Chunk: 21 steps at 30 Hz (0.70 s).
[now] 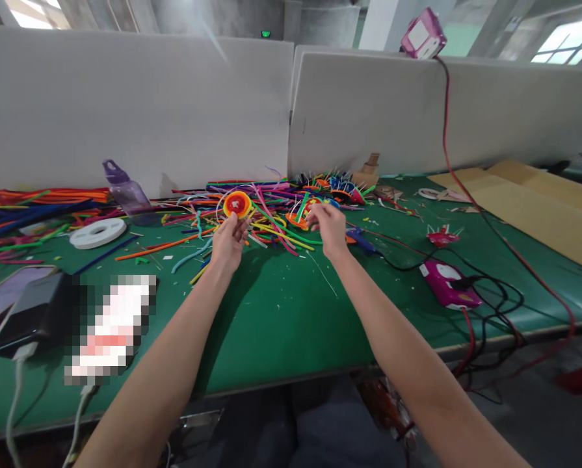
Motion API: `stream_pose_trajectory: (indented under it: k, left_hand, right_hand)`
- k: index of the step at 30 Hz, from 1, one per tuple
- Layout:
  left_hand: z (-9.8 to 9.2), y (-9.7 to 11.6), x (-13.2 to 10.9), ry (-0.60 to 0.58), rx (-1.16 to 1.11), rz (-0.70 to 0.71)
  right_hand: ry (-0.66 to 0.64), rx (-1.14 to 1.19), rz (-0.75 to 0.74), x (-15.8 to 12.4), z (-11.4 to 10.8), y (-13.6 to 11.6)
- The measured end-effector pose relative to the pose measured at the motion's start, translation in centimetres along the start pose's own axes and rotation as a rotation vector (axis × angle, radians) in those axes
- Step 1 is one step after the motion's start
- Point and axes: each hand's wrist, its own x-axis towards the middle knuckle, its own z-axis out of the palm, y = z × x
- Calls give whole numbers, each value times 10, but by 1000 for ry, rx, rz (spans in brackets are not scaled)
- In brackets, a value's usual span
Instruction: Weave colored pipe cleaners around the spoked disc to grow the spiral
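My left hand (229,242) is closed on the edge of a round disc (237,205), coiled in orange and yellow with a red middle and a small pale mark at its centre. To its right, my right hand (328,224) is raised with thumb and fingers pinched together; what is between them, if anything, is too small to make out. Behind the right fingers lie more coloured round pieces (298,221), partly hidden. A blue glue gun (361,240) rests on the table just right of that hand. Fuzzy coloured craft stems (281,237) are heaped behind and between both hands.
A purple bottle (127,192) and white ring (98,233) stand at left. Phones and a dark box (37,312) with cables lie front left. A magenta power strip (449,285) with tangled cords, a red spiky piece (443,236) and cardboard (539,208) are at right.
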Motion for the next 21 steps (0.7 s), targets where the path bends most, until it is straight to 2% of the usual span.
stream_pose_trajectory:
  k: [2,5,8,11,14,21]
  left_hand:
    - [0,0,0,7,14,5]
    - [1,0,0,15,39,9]
    - [2,0,-1,20,62,7]
    - [2,1,-2,24,66,-5]
    - [2,0,-2,32,69,-16]
    - [-3,-3,1,29,96,35]
  right_hand:
    - [-135,-218,-76,-7,4,4]
    - [-272,-579,-227,-16,7,10]
    - [-381,-806,-235,-22,7,13]
    - [-433,-884,-195,-23,7,13]
    - [-381,-827,-200,-21,8,14]
    - [14,-402,-339,-8,1,6]
